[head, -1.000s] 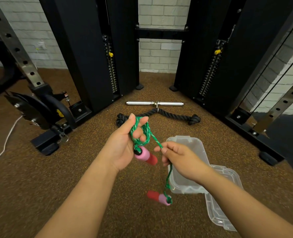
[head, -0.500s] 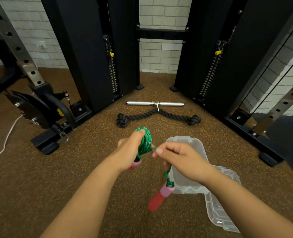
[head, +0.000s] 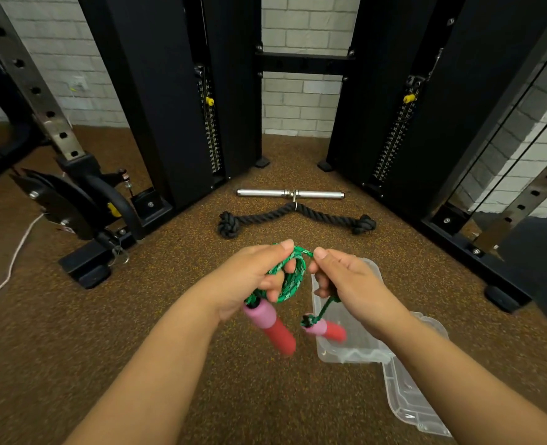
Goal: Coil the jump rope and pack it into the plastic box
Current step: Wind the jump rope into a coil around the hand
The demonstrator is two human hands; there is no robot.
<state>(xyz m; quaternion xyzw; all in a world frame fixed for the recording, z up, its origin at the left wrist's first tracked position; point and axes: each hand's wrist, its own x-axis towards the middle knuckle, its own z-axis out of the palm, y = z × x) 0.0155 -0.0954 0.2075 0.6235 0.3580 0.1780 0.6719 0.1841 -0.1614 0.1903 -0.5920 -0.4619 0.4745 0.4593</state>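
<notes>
One green jump rope (head: 290, 277), two pink-red handles, one clear plastic box (head: 367, 340) on the floor. My left hand (head: 253, 281) grips the coil; my right hand (head: 346, 284) pinches the strand above the box.

Green jump rope (head: 290, 277) coiled in loops, red-pink handles (head: 273, 327) dangling at 6 o'clock of the coil. Clear plastic box (head: 346, 351) open on floor, at 4 o'clock of the coil.
</notes>
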